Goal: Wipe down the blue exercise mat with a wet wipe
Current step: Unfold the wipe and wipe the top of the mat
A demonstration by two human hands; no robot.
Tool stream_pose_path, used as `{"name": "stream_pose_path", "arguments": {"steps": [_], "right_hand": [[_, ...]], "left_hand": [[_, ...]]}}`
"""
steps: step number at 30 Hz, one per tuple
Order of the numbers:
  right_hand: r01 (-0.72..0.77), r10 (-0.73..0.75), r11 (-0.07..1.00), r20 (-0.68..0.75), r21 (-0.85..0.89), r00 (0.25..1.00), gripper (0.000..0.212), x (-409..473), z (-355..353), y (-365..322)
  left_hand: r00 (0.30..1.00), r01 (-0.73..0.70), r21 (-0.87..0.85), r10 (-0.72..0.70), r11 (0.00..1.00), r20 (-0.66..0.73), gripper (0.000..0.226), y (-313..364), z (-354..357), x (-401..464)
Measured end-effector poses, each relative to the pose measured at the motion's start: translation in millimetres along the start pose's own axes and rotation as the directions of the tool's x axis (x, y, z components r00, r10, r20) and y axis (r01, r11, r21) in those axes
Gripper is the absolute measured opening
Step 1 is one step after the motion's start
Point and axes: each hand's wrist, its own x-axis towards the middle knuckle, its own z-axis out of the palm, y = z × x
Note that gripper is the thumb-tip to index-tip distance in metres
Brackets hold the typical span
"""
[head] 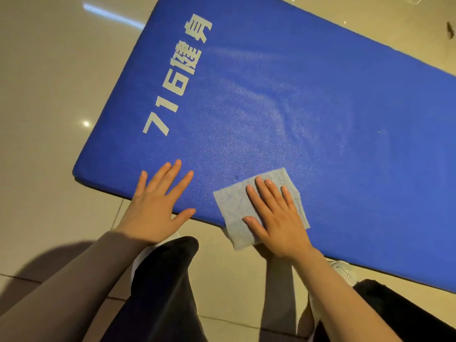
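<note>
Tiled floor [49, 70], blue mat [320, 107]; right hand [278, 218] flat on wipe [234, 211] (left hand [158, 206] flat, grip apart).

Single head cam, wide-angle, looked forward and steeply down, close over both hands. Left hand [158, 206] and right hand [276, 218] sat low-centre; blue mat [296, 95] ran diagonally beyond the fingertips, floor tiles [49, 70] left of them. No second view.
</note>
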Motion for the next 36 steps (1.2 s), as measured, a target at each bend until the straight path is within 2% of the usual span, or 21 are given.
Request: {"name": "stream_pose_path", "arguments": {"steps": [2, 4, 5, 7, 9, 11, 13, 14, 15, 17, 18, 20, 21, 23, 25, 27, 29, 30, 31, 33, 36], "right_hand": [[0.140, -0.134, 0.986, 0.064, -0.089, 0.989, 0.063, -7.4, -12.0, 30.1], [0.158, -0.152, 0.980, 0.057, -0.121, 0.987, 0.062, -11.8, -25.3, 39.0], [0.092, -0.091, 0.994, 0.015, -0.061, 0.996, 0.064, -12.9, -33.1, 33.8], [-0.146, 0.169, 0.973, -0.121, 0.177, 0.978, 0.066, -11.2, -47.7, 7.6], [-0.392, 0.467, 0.853, -0.169, 0.345, 0.868, 0.063, -3.5, -47.2, -24.1], [-0.587, 0.639, 0.740, -0.069, 0.329, 0.766, 0.069, 9.0, -28.3, -49.7], [-0.687, 0.710, 0.691, -0.031, 0.224, 0.704, 0.074, 22.0, -4.5, -65.4], [-0.673, 0.691, 0.716, -0.054, 0.188, 0.721, 0.070, 28.5, 3.6, -69.3], [-0.615, 0.628, 0.775, -0.076, 0.146, 0.774, 0.065, 34.5, 8.5, -71.2], [-0.360, 0.366, 0.930, -0.084, 0.073, 0.927, 0.062, 43.8, 11.6, -70.3], [-0.195, 0.199, 0.979, -0.072, 0.067, 0.977, 0.062, 46.3, 9.0, -68.0], [0.019, -0.017, 0.998, -0.043, 0.054, 0.999, 0.060, 48.0, 5.8, -54.3], [0.020, -0.018, 0.999, -0.047, 0.042, 0.999, 0.060, 48.3, 5.4, -42.5], [-0.183, 0.187, 0.981, -0.077, 0.059, 0.979, 0.064, 44.2, 1.2, -12.3], [-0.471, 0.477, 0.878, -0.074, 0.087, 0.876, 0.073, 29.5, -7.0, 27.4], [-0.720, 0.725, 0.687, -0.017, 0.100, 0.689, 0.079, 3.6, -19.1, 63.1], [-0.852, 0.860, 0.506, -0.004, 0.133, 0.510, 0.078, -12.8, -26.1, 77.2], [-0.877, 0.886, 0.459, -0.005, 0.141, 0.463, 0.076, -13.8, -24.8, 74.5], [-0.882, 0.890, 0.451, -0.002, 0.137, 0.455, 0.074, -9.8, -20.2, 64.7], [-0.827, 0.834, 0.550, -0.016, 0.116, 0.552, 0.076, 8.2, -7.8, 28.8], [-0.589, 0.596, 0.803, -0.139, 0.088, 0.791, 0.070, 38.8, 9.3, -44.6]], "left_hand": [[0.999, -0.011, 0.039, 0.010, 0.999, 0.038, 0.076, -1.7, 1.6, 0.0], [0.999, 0.003, 0.059, -0.006, 0.998, 0.045, 0.075, -1.5, 2.9, -0.6], [0.999, 0.013, 0.063, -0.016, 0.998, 0.045, 0.075, -0.1, 3.0, -0.6], [0.998, 0.032, 0.069, -0.036, 0.997, 0.051, 0.075, 2.4, 2.6, -0.3], [0.997, 0.050, 0.075, -0.055, 0.996, 0.063, 0.075, 0.8, 4.6, 0.6], [0.991, 0.074, 0.091, -0.084, 0.993, 0.102, 0.075, 0.0, 4.9, 2.2], [0.983, 0.110, 0.109, -0.125, 0.988, 0.136, 0.074, 1.5, 3.9, 7.1], [0.970, 0.128, 0.112, -0.148, 0.985, 0.192, 0.073, 2.9, 2.1, 9.2], [0.958, 0.133, 0.117, -0.158, 0.984, 0.240, 0.073, 4.1, -0.1, 11.4], [0.944, 0.127, 0.123, -0.158, 0.984, 0.291, 0.074, 4.8, -3.4, 14.2], [0.938, 0.121, 0.128, -0.156, 0.984, 0.311, 0.074, 5.1, -4.7, 13.8], [0.925, 0.123, 0.140, -0.165, 0.983, 0.344, 0.074, 7.7, -9.0, 13.1], [0.919, 0.121, 0.147, -0.167, 0.982, 0.356, 0.074, 8.8, -10.4, 12.8], [0.914, 0.114, 0.153, -0.164, 0.982, 0.371, 0.075, 10.5, -13.1, 12.7], [0.911, 0.112, 0.155, -0.164, 0.982, 0.379, 0.075, 11.3, -16.0, 12.9], [0.900, 0.109, 0.160, -0.165, 0.981, 0.404, 0.075, 13.3, -18.2, 13.2], [0.892, 0.105, 0.175, -0.170, 0.979, 0.418, 0.075, 14.7, -20.4, 13.1], [0.888, 0.100, 0.183, -0.171, 0.978, 0.427, 0.075, 16.2, -21.6, 12.7], [0.884, 0.099, 0.186, -0.173, 0.977, 0.435, 0.075, 17.4, -23.1, 12.7], [0.878, 0.109, 0.193, -0.186, 0.975, 0.441, 0.077, 18.6, -25.6, 12.8], [0.877, 0.113, 0.202, -0.193, 0.973, 0.440, 0.079, 20.7, -28.0, 13.0]]}}
